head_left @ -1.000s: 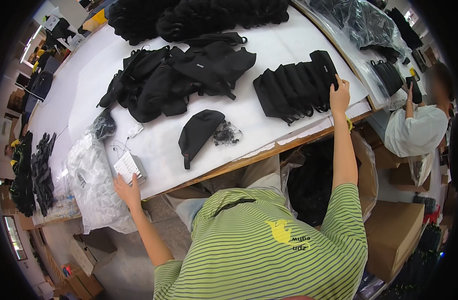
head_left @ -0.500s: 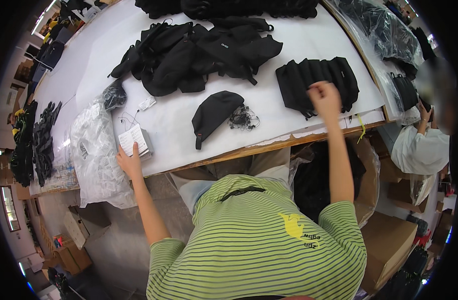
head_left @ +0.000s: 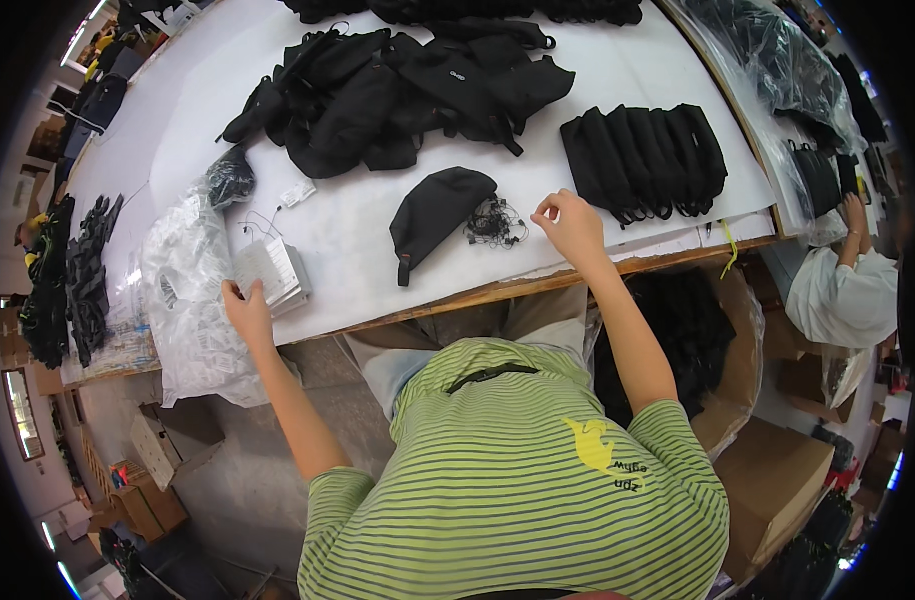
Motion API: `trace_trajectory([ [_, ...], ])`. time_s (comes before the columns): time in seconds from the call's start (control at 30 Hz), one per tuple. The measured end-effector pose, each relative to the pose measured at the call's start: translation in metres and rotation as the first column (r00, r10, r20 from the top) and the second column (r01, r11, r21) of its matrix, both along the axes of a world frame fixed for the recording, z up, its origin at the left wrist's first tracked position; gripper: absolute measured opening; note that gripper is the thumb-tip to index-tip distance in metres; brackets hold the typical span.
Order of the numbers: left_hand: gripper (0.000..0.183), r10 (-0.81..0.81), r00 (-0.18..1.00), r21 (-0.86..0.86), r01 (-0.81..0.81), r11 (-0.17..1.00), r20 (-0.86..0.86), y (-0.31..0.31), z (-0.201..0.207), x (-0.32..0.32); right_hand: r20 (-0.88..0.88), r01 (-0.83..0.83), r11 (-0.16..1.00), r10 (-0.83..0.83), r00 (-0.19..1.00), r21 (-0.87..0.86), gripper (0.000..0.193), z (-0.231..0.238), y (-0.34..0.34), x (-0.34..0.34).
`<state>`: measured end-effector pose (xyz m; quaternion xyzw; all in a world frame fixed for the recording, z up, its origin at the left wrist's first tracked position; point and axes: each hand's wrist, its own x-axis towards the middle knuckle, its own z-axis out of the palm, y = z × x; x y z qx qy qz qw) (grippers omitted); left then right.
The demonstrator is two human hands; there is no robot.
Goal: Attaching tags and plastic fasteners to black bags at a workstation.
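Observation:
My left hand (head_left: 247, 315) is at the near left corner of a stack of white printed cards (head_left: 292, 275). Its thumb and fingers pinch the edge of a tilted top card (head_left: 257, 265). My right hand (head_left: 575, 228) hovers just right of a small tangle of thin black cords (head_left: 494, 225). Thumb and forefinger are pressed together there; whatever they hold is too small to make out. Left of the cords lies a single flat black fabric pouch (head_left: 439, 220). Beyond my right hand, several black pouches stand in a neat overlapping row (head_left: 645, 160).
A loose heap of black pouches (head_left: 387, 100) covers the middle of the white table (head_left: 347, 290), with more along its far edge. Clear plastic bags (head_left: 192, 300) hang over the front left edge. An open carton (head_left: 732, 350) holds black goods below. A co-worker (head_left: 842, 290) sits at right.
My right hand has come away from the row of pouches, leftward to beside the cords. My left hand has shifted slightly left, and the top card now tilts off the stack.

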<state>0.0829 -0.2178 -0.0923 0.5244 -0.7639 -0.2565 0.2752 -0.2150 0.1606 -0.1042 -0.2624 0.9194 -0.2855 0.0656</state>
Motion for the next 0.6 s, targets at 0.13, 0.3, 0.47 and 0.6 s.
trace_trajectory([
  [0.13,0.046,-0.035,0.858,0.071,0.083,0.994,-0.512,0.024,0.008,-0.012,-0.009,-0.078,0.994,0.079,0.997,0.072,0.011,-0.023,0.0,0.009],
  [0.3,0.052,0.004,0.788,0.246,0.187,0.951,-0.616,0.091,0.037,-0.031,0.002,-0.073,0.996,0.073,0.997,0.046,0.011,-0.026,0.006,0.011],
  [0.47,0.05,0.035,0.746,0.371,0.29,0.882,-0.666,0.12,0.017,-0.028,-0.038,-0.226,0.974,0.226,0.973,-0.002,0.01,-0.013,0.011,0.01],
  [0.6,0.051,0.028,0.738,0.485,0.415,0.769,-0.674,0.146,0.009,-0.038,-0.071,-0.331,0.943,0.332,0.941,0.033,0.01,-0.026,0.012,0.008],
])
